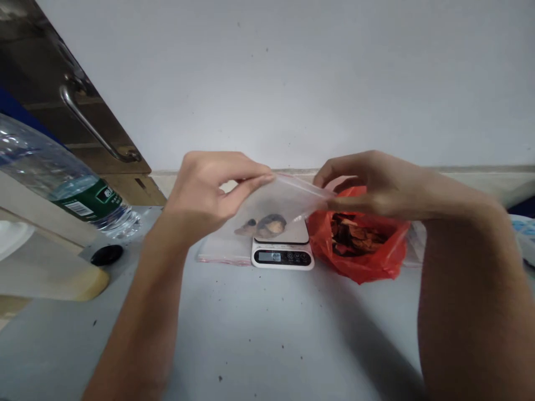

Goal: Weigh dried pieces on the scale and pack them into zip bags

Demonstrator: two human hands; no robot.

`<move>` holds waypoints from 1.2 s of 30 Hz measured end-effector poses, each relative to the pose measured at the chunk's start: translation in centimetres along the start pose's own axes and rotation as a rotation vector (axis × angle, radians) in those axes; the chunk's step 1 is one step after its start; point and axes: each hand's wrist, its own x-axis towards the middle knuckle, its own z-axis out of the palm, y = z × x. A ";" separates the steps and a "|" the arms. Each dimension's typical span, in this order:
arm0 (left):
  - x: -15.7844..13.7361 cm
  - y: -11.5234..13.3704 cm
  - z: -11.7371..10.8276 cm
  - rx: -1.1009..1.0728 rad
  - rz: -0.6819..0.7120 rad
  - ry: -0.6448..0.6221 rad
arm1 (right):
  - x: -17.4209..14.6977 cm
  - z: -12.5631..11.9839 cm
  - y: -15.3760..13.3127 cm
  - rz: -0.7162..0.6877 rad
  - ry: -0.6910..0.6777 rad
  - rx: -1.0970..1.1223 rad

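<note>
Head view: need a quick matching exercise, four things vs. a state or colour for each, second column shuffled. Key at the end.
Column 1
1. Clear bag
2. Red bag
3. Scale
4. Bottle

Column 2
A. White, with a display at its front
B. Has a green label, at the left of the view
C. Pinched by the left hand, some contents showing through
D. Standing open, dry brown pieces inside

Pairs: 1-C, 2-D, 3-A, 4-B
</note>
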 end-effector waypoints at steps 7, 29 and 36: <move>1.4 2.8 3.7 0.160 0.180 0.345 | -0.5 0.1 -1.2 -0.048 -0.193 -0.111; -0.1 6.0 11.4 -0.043 -0.024 -0.534 | -15.7 1.8 13.4 0.224 0.487 -0.837; -0.3 5.1 10.8 -0.039 -0.065 -0.592 | -15.0 3.5 14.7 0.380 0.707 -0.564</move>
